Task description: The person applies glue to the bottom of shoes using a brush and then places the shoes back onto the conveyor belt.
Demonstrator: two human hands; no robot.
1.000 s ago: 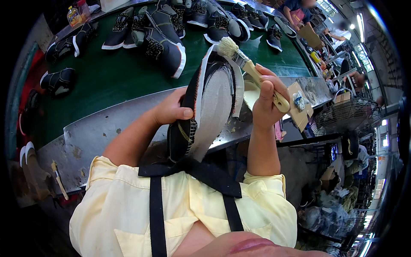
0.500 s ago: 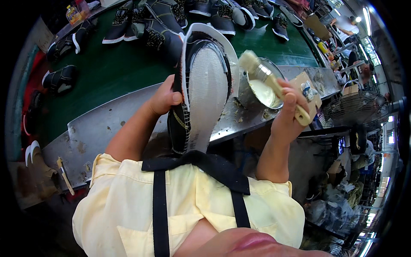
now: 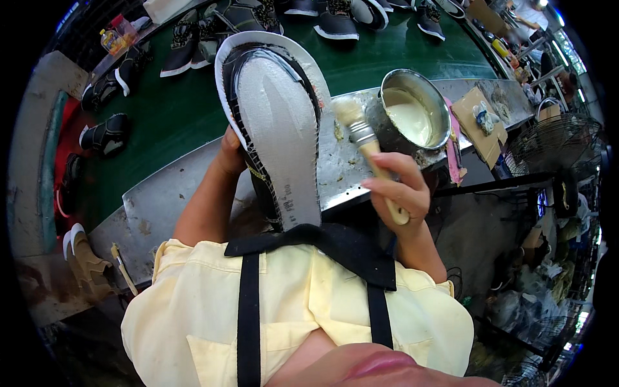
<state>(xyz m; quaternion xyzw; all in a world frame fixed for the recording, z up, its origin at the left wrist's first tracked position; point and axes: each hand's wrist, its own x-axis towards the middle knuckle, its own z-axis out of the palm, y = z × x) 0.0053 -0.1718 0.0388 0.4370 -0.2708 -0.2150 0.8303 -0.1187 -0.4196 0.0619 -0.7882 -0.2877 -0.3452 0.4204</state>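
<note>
A black shoe (image 3: 277,129) is held up before my chest, its underside facing me. That underside is a pale insole board with stitching round the edge, and a white rim curves about the toe end. My left hand (image 3: 233,153) is closed round the shoe's left side, most of its fingers hidden behind. In my right hand (image 3: 405,193) is a flat paintbrush (image 3: 379,166), gripped by its wooden handle. The pale, wet-looking bristles are close to the shoe's right edge; I cannot tell whether they touch. A metal pot (image 3: 446,132) of creamy white liquid stands behind my right hand.
Several black shoes (image 3: 338,24) stand on a green surface (image 3: 174,122) beyond a metal ledge (image 3: 155,187). Cardboard (image 3: 474,122) lies right of the pot. A second brush (image 3: 122,267) and brown shoe-shaped pieces (image 3: 84,255) are at lower left. A fan (image 3: 548,148) stands at right.
The brush has moved left, away from over the pot, to the shoe's right edge. The shoe has shifted left in the picture, and the view has turned slightly.
</note>
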